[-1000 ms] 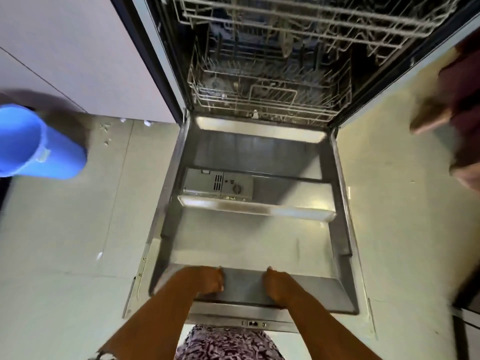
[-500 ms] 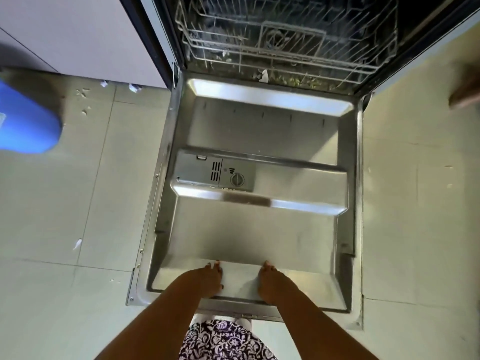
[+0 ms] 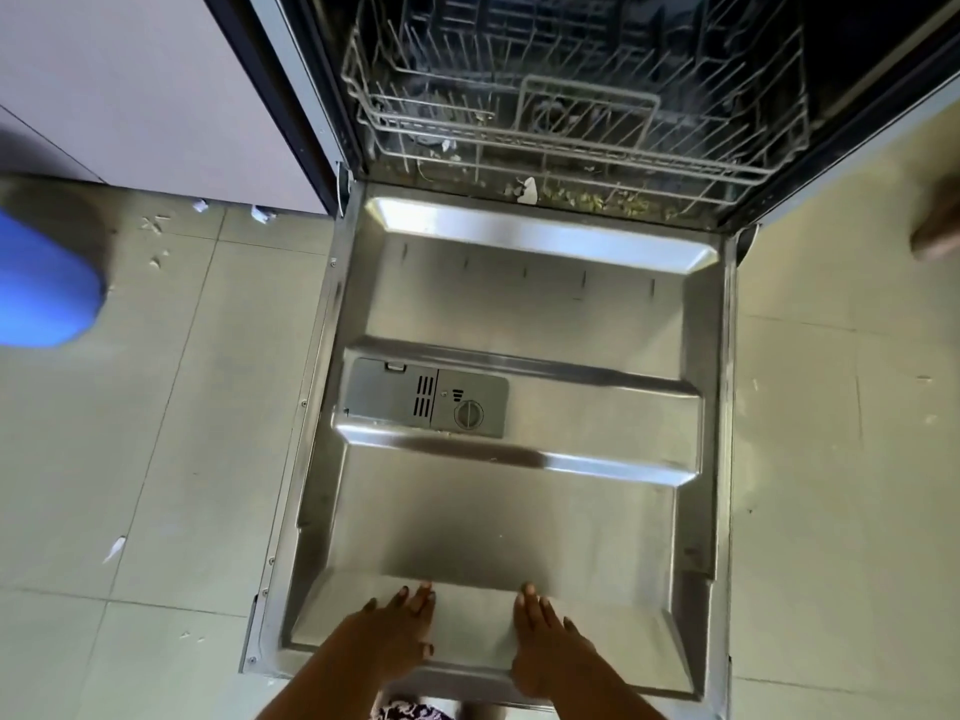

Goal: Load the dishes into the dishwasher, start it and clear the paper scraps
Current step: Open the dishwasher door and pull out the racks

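Observation:
The dishwasher door (image 3: 519, 511) lies folded down flat, its steel inner face up, with the detergent dispenser (image 3: 426, 402) on its left half. My left hand (image 3: 395, 631) and my right hand (image 3: 545, 636) rest flat on the door's near edge, fingers straight and pointing inward. Behind the door the lower wire rack (image 3: 571, 116) sits inside the tub and holds no dishes. A white paper scrap (image 3: 529, 190) lies at the tub's front lip. More paper scraps lie on the floor at the cabinet foot (image 3: 260, 214) and left of the door (image 3: 114, 549).
A blue plastic bin (image 3: 41, 288) stands on the tiled floor at the far left. A pale cabinet front (image 3: 156, 85) flanks the dishwasher on the left. Another person's foot (image 3: 937, 241) shows at the right edge. Tiled floor (image 3: 841, 459) runs along both sides of the door.
The door has swung down to lie flat. My fingers have straightened from a grip on its edge to lie flat on it. The view has tilted down toward the lower rack.

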